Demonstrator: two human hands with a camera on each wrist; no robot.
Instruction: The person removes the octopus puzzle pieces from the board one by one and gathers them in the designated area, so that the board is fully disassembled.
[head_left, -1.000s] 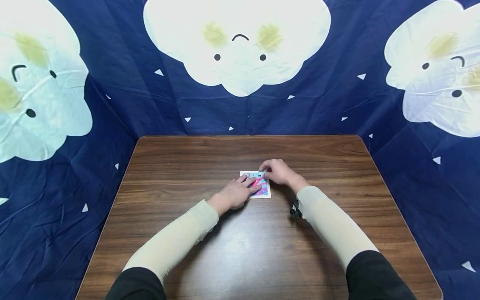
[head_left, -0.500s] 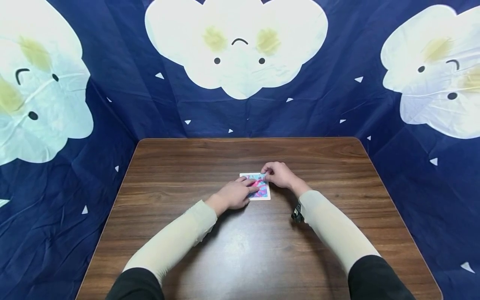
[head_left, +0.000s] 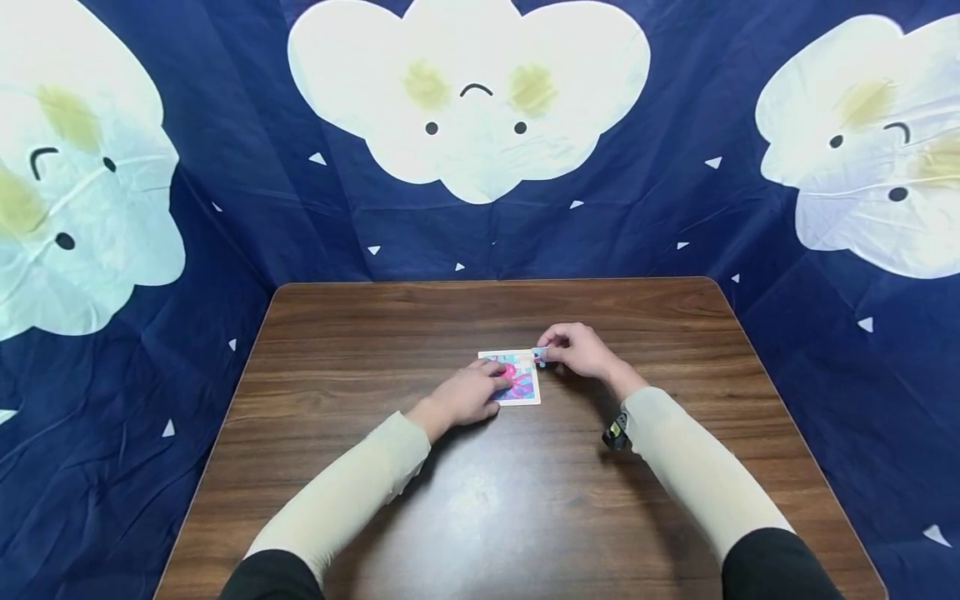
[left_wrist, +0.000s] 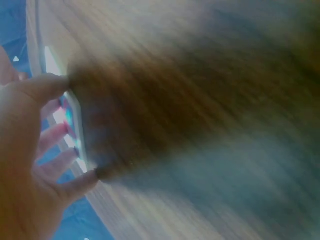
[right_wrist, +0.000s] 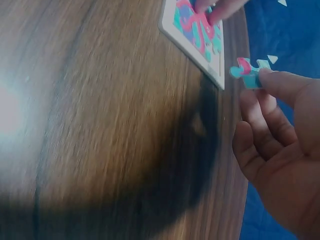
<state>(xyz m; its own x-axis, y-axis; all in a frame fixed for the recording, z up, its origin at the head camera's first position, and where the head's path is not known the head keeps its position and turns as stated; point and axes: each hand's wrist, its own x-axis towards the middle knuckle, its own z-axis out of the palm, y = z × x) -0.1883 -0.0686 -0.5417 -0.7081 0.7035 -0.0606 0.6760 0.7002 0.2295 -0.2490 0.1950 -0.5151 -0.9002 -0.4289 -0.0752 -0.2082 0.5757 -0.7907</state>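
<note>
A small jigsaw puzzle in a white frame lies on the brown wooden table, its picture pink, purple and turquoise. My left hand rests on the puzzle's left part with fingers spread, hiding some of it; in the left wrist view the thumb and little finger reach down beside the frame. Just off the far right corner, my right hand pinches a puzzle piece between thumb and fingers. The piece is turquoise with a pink patch. A pale gap shows in the puzzle's corner beside it.
The wooden table has rounded far corners. Behind it and along both sides hangs a dark blue cloth with white cloud faces. A small dark device sits at my right wrist.
My right hand has lifted the corner puzzle piece out of the puzzle and drawn it a little to the right. The left hand has stayed on the puzzle.
</note>
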